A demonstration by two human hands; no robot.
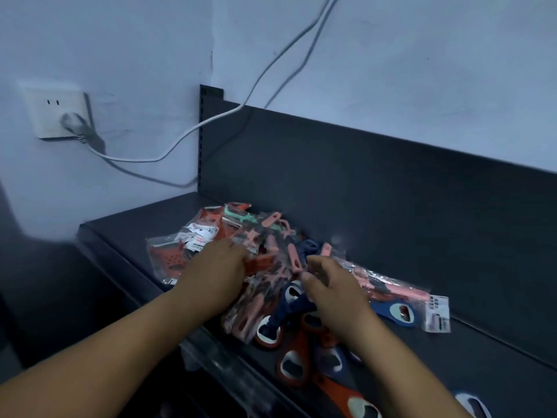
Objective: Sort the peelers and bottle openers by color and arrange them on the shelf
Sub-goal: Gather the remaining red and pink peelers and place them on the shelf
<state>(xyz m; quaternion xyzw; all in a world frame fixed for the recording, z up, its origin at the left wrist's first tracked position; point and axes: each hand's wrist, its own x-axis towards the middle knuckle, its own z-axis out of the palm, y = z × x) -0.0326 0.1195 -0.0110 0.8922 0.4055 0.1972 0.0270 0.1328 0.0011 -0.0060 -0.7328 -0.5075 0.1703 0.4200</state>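
Curled around a navy-blue plastic bottle opener (pixel 291 310), the right hand (pixel 334 294) held it at the heap's 5 o'clock edge. The left hand (pixel 217 276) lay on the heap's 9 o'clock side with its fingertips buried among packets, so whether it gripped anything could not be told. The mixed pile of bagged pink, orange-red, teal and navy peelers and openers (pixel 265 245) sat on the dark grey metal shelf (pixel 126 224). Loose orange-red bottle openers (pixel 294 369) trailed toward 5 o'clock. A white wall socket (pixel 57 113) hung at 10 o'clock.

Matt dark metal shelf (pixel 126 227), glossy clear plastic bags (pixel 168 251), smooth matt plastic openers (pixel 294 369), paper labels (pixel 438 315), smooth painted wall (pixel 391 70), white plastic socket (pixel 55 113)
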